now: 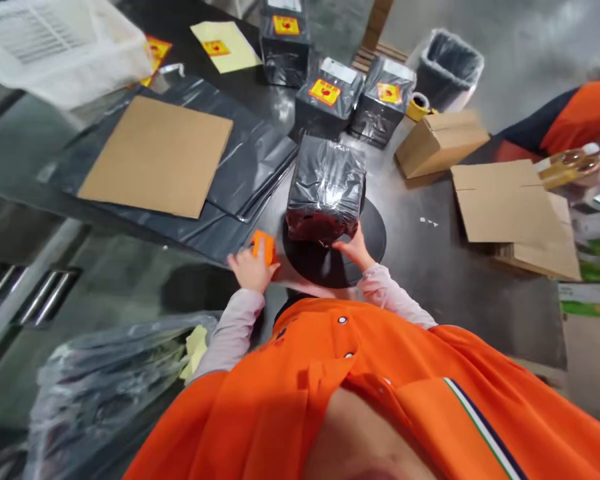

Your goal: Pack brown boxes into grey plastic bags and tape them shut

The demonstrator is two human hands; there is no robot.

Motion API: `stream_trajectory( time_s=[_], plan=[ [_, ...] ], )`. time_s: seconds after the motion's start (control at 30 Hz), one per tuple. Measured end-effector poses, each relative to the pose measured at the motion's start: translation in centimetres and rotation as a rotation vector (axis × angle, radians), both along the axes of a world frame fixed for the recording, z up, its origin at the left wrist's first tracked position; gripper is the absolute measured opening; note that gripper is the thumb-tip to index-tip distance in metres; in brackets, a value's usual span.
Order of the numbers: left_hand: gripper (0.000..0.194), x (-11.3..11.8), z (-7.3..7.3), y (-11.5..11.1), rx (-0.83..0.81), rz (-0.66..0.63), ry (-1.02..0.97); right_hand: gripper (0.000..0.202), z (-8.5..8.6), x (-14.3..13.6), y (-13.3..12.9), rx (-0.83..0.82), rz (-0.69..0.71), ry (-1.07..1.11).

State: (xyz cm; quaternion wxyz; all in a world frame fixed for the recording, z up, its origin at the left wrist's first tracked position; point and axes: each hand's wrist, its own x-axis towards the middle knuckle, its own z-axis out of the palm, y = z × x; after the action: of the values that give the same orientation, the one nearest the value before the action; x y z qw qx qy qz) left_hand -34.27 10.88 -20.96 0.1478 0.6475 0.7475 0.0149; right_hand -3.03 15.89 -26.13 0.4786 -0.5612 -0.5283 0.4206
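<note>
A box wrapped in shiny black plastic [327, 175] stands on a round black turntable [376, 230] in front of me. My right hand [355, 248] grips the box's near right lower corner, thumb against its front. To the left of the turntable, by the table's near edge, my left hand [254, 267] is closed around a small orange tool [264, 247]. The exact kind of this tool is unclear, as my fingers cover part of it. Left of the box lie black plastic bags [250, 170] in a stack, with a flat cardboard sheet [157, 157] on top.
Several black-wrapped boxes with yellow-red labels [325, 93] stand behind. To the right are a small carton [443, 141], flattened cardboard [505, 200] and bottles [573, 163]. A white crate [65, 53] sits far left, a lined bin [450, 67] beyond the table. Another person's orange sleeve [577, 120] shows right.
</note>
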Motion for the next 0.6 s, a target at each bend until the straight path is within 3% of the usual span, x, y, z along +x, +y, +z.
stream_trajectory(
  time_s=[0.1,0.17,0.3,0.4,0.5,0.6],
  plan=[
    [0.086,-0.2,-0.2,2.6,0.099,-0.1,-0.039,0.14,-0.1,-0.4,0.7,-0.028,-0.01,-0.085],
    [0.084,0.1,-1.0,3.3,0.028,-0.098,-0.14,0.125,-0.1,-0.7,0.9,-0.036,-0.038,-0.128],
    [0.07,3.1,-3.1,1.5,-0.077,-0.032,-0.186,0.113,0.1,-1.2,1.3,-0.075,-0.064,-0.156],
    [0.068,4.6,-3.0,1.1,-0.079,0.03,-0.129,0.098,0.3,-0.7,0.9,-0.11,-0.118,-0.131],
    [0.078,4.1,-1.7,5.5,0.058,0.061,-0.202,0.08,0.3,1.1,0.2,-0.106,-0.157,-0.127],
    [0.07,4.3,-0.7,13.4,0.174,-0.024,-0.462,0.077,0.0,3.2,0.1,-0.083,-0.165,-0.128]
  ],
)
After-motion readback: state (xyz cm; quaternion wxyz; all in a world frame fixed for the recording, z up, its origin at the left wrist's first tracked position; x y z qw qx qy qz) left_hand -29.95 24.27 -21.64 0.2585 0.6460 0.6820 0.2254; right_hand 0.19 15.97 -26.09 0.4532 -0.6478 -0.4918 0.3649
